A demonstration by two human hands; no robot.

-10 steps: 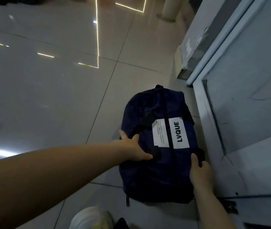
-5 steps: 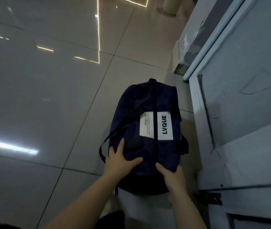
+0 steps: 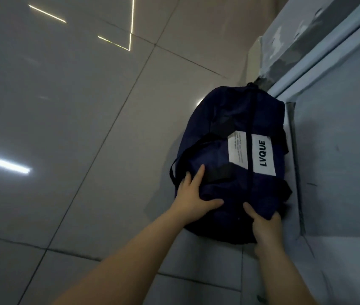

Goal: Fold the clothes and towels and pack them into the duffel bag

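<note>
Both hands unmoved on duffel bag (image 3: 236, 119) near end, left hand (image 3: 193, 198) flat, right hand (image 3: 264, 225) gripping

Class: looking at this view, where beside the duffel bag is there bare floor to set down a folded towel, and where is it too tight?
Free: the tiled floor left of the duffel bag, and the tiles near its closer end, left of the left hand. Crowded: the bag's right side lies close along the pale panel, where the right hand grips the fabric.

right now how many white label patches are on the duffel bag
2. One with small print sits left of the dark centre strip; the LVQUE patch sits right of it, both atop the duffel bag. Hidden sides may carry more.
</note>
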